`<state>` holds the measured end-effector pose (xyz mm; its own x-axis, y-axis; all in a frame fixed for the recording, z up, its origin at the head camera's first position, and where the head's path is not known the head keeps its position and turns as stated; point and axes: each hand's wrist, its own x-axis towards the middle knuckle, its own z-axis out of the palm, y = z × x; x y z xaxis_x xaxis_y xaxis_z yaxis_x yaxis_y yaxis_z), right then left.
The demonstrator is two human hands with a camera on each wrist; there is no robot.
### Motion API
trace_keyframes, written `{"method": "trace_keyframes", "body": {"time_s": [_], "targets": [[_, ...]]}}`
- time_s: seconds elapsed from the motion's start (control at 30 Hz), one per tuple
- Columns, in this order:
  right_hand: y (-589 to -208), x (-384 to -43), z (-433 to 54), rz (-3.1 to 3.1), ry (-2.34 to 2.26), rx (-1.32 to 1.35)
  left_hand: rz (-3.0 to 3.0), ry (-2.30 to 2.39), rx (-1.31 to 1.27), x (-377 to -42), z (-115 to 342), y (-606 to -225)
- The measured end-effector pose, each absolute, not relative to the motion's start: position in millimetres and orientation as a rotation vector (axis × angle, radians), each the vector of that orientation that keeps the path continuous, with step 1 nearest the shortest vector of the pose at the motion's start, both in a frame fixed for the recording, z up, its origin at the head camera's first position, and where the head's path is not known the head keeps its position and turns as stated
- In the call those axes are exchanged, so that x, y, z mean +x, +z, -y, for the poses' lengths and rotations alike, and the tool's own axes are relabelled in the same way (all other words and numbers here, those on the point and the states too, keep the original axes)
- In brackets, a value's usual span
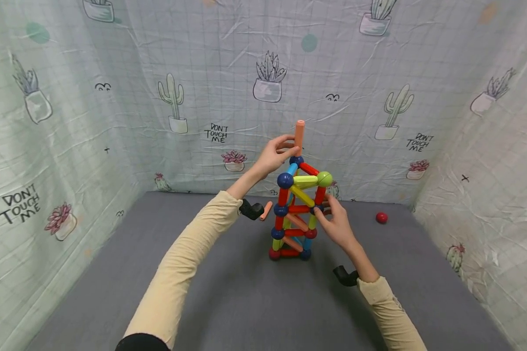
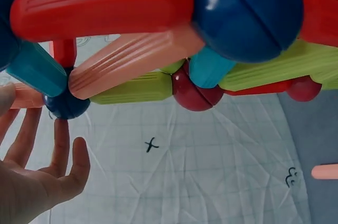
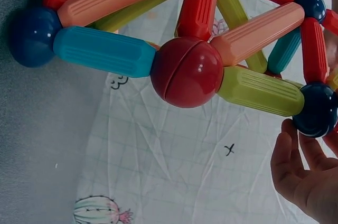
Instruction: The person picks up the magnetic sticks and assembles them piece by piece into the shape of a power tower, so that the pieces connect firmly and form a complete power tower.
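A tower of coloured magnetic rods and balls (image 1: 297,208) stands upright in the head view. At its top, my left hand (image 1: 273,155) pinches an upright orange rod (image 1: 299,134) between thumb and fingers. The rod's lower end meets a dark blue ball (image 2: 67,103), which a fingertip touches in the left wrist view. Lower down, on the tower's right side, my right hand (image 1: 339,225) grips another dark blue ball (image 3: 316,112), its thumb in front and fingers behind. A light green ball (image 1: 325,179) sits at the upper right corner, above that hand.
A loose orange rod (image 1: 266,211) lies on the grey tabletop (image 1: 167,273) behind and left of the tower. Farther right lies a red ball (image 1: 381,217). A cactus-printed cloth (image 1: 228,44) hangs around the back and sides.
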<state>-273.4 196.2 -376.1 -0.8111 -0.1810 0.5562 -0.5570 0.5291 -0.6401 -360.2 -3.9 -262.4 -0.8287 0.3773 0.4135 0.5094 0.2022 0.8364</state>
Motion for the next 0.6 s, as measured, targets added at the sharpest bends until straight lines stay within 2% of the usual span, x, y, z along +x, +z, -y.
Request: {"method": "trace_keyframes", "body": {"time_s": [0.17,0.33,0.6], "targets": [[-372.9,-272.4,-196.5,2.368,1.266,0.591,2.324,-1.792,-0.772,-364.5,24.8,-280.3],[-358.1,-255.1,-191.3,2.403,1.350,0.587,2.461,-1.822,-0.580,-361.4,72.1,-324.9],[-380.7,-273.2,-208.7,2.328,1.638,0.642,2.871,-0.849,-0.550,-375.3,157.2,-427.5]]}}
